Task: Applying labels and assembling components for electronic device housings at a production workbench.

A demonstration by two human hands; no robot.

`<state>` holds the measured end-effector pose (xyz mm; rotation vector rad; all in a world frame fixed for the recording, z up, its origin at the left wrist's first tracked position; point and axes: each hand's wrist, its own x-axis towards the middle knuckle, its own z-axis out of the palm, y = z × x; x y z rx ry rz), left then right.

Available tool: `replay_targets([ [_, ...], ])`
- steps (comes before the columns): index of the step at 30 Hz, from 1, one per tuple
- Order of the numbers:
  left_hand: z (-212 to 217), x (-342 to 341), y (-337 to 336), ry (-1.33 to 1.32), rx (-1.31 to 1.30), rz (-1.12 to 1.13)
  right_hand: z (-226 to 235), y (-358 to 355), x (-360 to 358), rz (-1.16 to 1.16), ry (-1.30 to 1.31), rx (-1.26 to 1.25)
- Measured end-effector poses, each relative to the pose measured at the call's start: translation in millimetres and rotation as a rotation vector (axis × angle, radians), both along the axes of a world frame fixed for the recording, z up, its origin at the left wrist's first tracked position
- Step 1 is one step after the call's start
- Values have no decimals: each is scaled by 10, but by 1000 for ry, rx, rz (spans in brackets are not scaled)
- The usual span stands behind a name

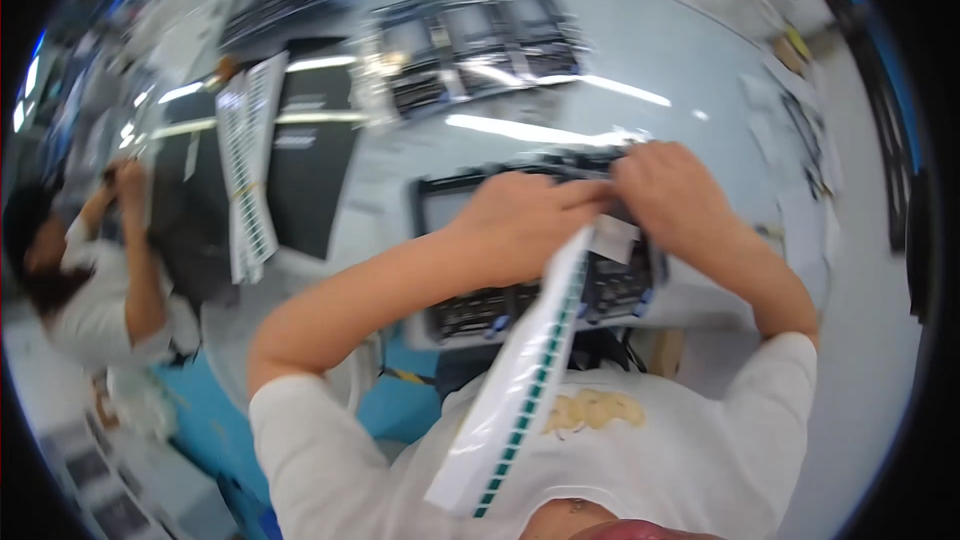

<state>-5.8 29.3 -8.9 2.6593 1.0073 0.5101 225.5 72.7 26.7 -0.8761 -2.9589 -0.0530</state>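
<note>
Just in front of me lies a row of black handheld devices (470,310) with grey screens, partly covered by my hands and arms. My left hand (535,208) reaches over it with fingers closed on the upper end of a white label strip (515,390), marked with a line of green squares. From there the strip hangs down toward my chest. My right hand (665,185) is curled at the devices' upper right edge, next to my left fingertips. Whatever its fingers pinch is hidden and blurred. A small pale square (613,239) shows on the devices below the hands.
Farther back on the table (640,50) lies another row of devices in clear plastic (475,40). To the left, more label strips (245,170) lie bundled on dark flat sheets (315,160). A co-worker (110,280) works at the far left. Cables (805,135) lie at the right edge.
</note>
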Motion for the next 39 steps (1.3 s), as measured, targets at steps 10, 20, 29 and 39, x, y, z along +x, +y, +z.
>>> replay_targets([
  [10,29,-95,-156,-87,35,-93,53,-141,130,54,212,-107],
  [20,89,-618,-542,-192,-43,61,-110,-7,-354,-92,456,-283],
  [29,-24,-561,-660,-222,-36,145,-72,88,-439,305,301,-263],
  [39,-115,-804,-773,-317,97,255,-259,131,-1057,140,414,-305],
])
